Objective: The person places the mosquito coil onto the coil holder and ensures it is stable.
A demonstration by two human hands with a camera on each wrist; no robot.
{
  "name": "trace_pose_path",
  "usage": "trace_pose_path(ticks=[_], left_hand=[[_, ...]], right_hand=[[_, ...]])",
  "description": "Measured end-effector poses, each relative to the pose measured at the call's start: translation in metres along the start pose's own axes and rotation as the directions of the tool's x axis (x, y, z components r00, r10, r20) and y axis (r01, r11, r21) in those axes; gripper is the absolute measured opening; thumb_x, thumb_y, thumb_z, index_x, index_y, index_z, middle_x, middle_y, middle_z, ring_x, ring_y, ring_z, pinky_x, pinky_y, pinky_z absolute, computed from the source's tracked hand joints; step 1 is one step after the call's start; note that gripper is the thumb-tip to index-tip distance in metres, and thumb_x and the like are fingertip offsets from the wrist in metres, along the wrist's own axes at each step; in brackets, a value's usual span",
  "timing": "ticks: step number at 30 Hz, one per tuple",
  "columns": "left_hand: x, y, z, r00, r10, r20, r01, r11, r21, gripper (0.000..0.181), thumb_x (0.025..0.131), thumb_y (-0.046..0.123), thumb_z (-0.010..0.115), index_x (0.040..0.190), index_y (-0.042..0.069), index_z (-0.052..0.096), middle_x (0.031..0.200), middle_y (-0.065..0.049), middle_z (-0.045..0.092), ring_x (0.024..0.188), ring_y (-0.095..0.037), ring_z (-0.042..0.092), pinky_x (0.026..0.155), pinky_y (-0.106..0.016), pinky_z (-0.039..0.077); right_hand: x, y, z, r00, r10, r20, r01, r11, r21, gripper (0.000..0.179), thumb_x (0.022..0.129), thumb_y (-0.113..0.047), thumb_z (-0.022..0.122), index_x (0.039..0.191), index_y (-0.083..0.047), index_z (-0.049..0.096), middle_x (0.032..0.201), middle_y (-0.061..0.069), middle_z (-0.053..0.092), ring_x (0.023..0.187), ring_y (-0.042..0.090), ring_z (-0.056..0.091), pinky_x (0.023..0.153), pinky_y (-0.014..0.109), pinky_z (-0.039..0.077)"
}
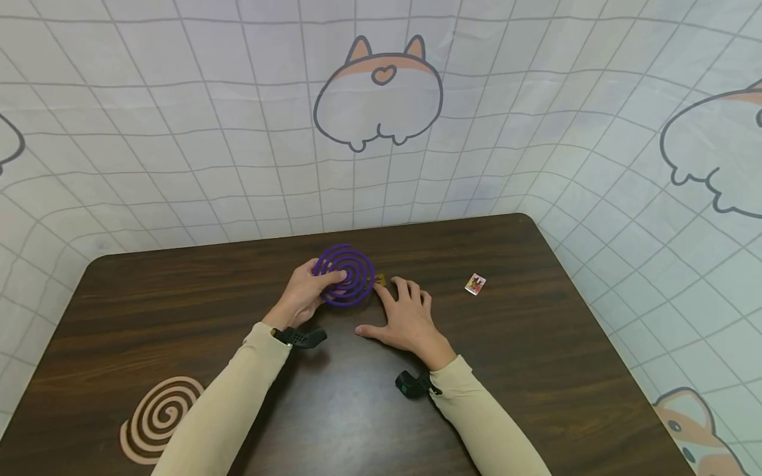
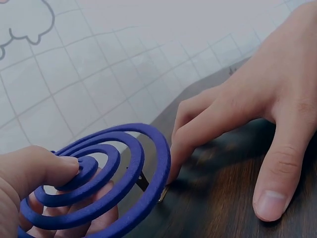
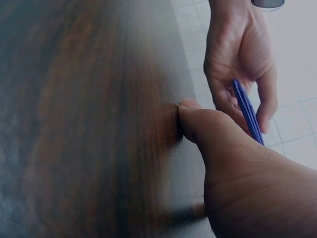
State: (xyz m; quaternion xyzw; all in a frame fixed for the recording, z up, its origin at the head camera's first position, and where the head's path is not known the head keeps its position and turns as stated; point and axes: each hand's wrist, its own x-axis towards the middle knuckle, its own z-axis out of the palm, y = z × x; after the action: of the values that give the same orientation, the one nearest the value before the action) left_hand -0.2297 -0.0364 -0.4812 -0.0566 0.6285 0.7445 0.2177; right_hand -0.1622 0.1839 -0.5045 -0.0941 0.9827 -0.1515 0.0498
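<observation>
A purple-blue mosquito coil (image 1: 350, 276) is pinched in my left hand (image 1: 303, 289), thumb on its centre and fingers behind it. In the left wrist view the coil (image 2: 164, 163) is held tilted, off the table. My right hand (image 1: 407, 319) is spread low over the table to the right of the coil, its thumb apart from the fingers. Close to the right index fingertip lies a small gold-coloured piece (image 1: 381, 280), partly hidden behind the coil. Whether that fingertip touches it I cannot tell.
A tan mosquito coil (image 1: 169, 415) lies at the table's front left, partly covered by my left sleeve. To the right is a small picture card or box (image 1: 475, 284). The dark wooden table (image 1: 536, 370) ends at a white gridded curtain (image 1: 262, 145).
</observation>
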Motion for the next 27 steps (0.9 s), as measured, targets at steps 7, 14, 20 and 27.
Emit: trace_pose_path(ticks=[7, 14, 20, 27], left_hand=[[0.007, -0.001, 0.005, 1.000, -0.004, -0.009, 0.004, 1.000, 0.005, 0.046, 0.096, 0.013, 0.073, 0.135, 0.007, 0.050, 0.101, 0.004, 0.070, 0.078, -0.011, 0.076, 0.081, -0.028, 0.065], [0.011, -0.001, 0.011, 1.000, -0.005, -0.024, 0.004, 1.000, -0.014, 0.046, 0.094, 0.012, 0.075, 0.131, 0.007, 0.048, 0.109, 0.000, 0.069, 0.084, -0.011, 0.076, 0.082, -0.028, 0.064], [0.013, 0.000, 0.016, 0.999, -0.010, -0.040, 0.010, 1.000, -0.005, 0.046, 0.094, 0.011, 0.076, 0.130, 0.006, 0.048, 0.112, 0.000, 0.068, 0.087, -0.010, 0.076, 0.082, -0.027, 0.064], [0.015, -0.002, 0.019, 0.999, -0.011, -0.049, 0.012, 1.000, 0.019, 0.052, 0.094, 0.013, 0.075, 0.137, 0.004, 0.047, 0.111, -0.002, 0.070, 0.083, -0.011, 0.077, 0.083, -0.027, 0.064]], right_hand=[[0.001, 0.001, 0.001, 1.000, 0.002, 0.002, -0.002, 1.000, -0.009, 0.100, 0.080, -0.084, 0.063, 0.159, -0.027, 0.040, 0.164, 0.014, 0.030, 0.150, 0.041, 0.029, 0.118, 0.066, 0.027], [0.002, 0.002, 0.002, 1.000, -0.001, -0.010, 0.001, 1.000, -0.019, 0.100, 0.080, -0.085, 0.063, 0.159, -0.028, 0.042, 0.164, 0.014, 0.032, 0.150, 0.040, 0.030, 0.118, 0.065, 0.028], [0.002, 0.002, 0.002, 1.000, -0.002, -0.008, 0.002, 1.000, -0.019, 0.100, 0.080, -0.085, 0.063, 0.159, -0.028, 0.042, 0.164, 0.014, 0.031, 0.150, 0.040, 0.029, 0.118, 0.066, 0.028], [0.001, 0.002, 0.001, 1.000, -0.005, -0.009, 0.004, 1.000, -0.014, 0.098, 0.080, -0.085, 0.062, 0.157, -0.027, 0.045, 0.164, 0.014, 0.031, 0.150, 0.040, 0.029, 0.118, 0.066, 0.027]])
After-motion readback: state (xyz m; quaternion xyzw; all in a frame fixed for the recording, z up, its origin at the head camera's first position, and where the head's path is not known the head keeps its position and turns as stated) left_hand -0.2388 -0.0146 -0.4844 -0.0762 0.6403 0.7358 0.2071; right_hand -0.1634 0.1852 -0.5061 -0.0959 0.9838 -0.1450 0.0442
